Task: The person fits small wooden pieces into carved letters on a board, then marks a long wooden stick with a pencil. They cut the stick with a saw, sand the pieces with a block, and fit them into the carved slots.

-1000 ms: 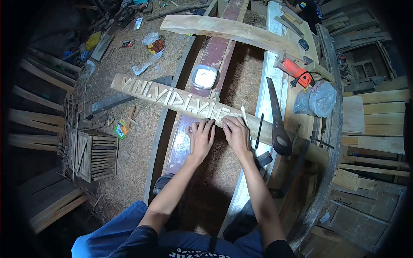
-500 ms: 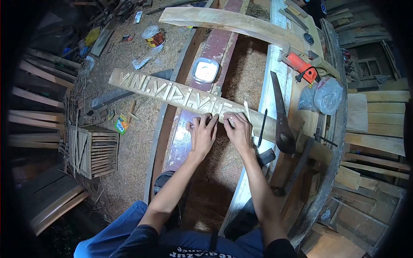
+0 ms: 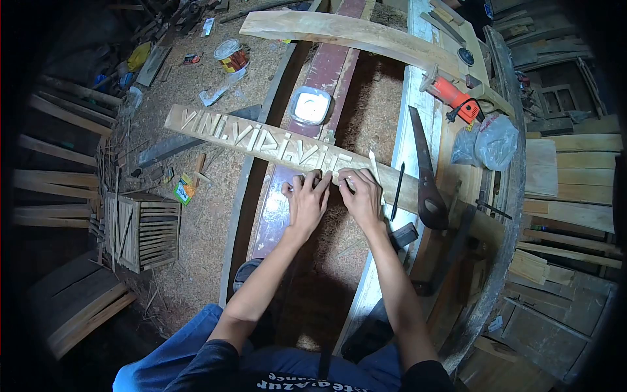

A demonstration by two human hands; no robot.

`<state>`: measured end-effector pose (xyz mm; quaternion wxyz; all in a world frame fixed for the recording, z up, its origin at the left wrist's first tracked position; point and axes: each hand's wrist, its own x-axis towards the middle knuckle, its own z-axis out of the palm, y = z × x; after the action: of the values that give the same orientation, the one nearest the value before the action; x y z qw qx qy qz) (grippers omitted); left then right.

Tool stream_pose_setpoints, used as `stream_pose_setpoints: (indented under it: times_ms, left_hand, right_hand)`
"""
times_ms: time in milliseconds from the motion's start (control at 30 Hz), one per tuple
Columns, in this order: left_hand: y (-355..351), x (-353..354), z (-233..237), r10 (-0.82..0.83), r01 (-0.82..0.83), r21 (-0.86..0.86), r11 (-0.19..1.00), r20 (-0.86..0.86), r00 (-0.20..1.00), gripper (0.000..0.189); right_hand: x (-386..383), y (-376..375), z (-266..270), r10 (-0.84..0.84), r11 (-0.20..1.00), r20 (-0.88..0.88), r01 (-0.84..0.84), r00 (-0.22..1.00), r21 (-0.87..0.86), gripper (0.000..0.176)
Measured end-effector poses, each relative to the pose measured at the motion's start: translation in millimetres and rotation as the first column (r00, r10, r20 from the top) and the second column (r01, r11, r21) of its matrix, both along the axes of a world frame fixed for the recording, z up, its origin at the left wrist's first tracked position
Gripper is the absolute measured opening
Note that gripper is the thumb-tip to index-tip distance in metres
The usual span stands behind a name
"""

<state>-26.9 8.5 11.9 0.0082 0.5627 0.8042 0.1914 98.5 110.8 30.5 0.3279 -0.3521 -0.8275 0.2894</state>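
Note:
A long wooden board (image 3: 215,135) lies crosswise over the bench, bearing raised letters made of thin wood strips (image 3: 245,139) that read roughly "VINI.VIDI.VI" and a further part-formed letter. At the board's near edge, by the last letters, my left hand (image 3: 307,202) has its fingers bent, fingertips pressed down. Close beside it, my right hand (image 3: 361,196) is curled in a pinch over the same spot. Whatever small piece the fingertips hold is hidden. Right of my right hand, a pale pointed stick (image 3: 374,163) and a black pen (image 3: 398,193) lie across the board.
A white-filled plastic tub (image 3: 310,106) stands beyond the board. To the right are a handsaw (image 3: 428,179), an orange power tool (image 3: 457,100), a plastic bag (image 3: 495,142) and a black block (image 3: 403,235). A curved plank (image 3: 339,27) spans the far end; a slatted crate (image 3: 140,228) sits left.
Both hands stay at the same place on the board, with only slight finger movement. The whole view has shifted a little.

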Motion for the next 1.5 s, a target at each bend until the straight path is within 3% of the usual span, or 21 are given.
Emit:
stream_pose_setpoints:
  times_ms: [1500]
  left_hand:
    - [-3.9,-2.0,6.7,-0.038,0.039,-0.015,0.999,0.064,0.997,0.043]
  right_hand:
    - [-0.3,-3.7,-4.6,-0.003,0.999,-0.008,0.004,1.0,0.04,0.01]
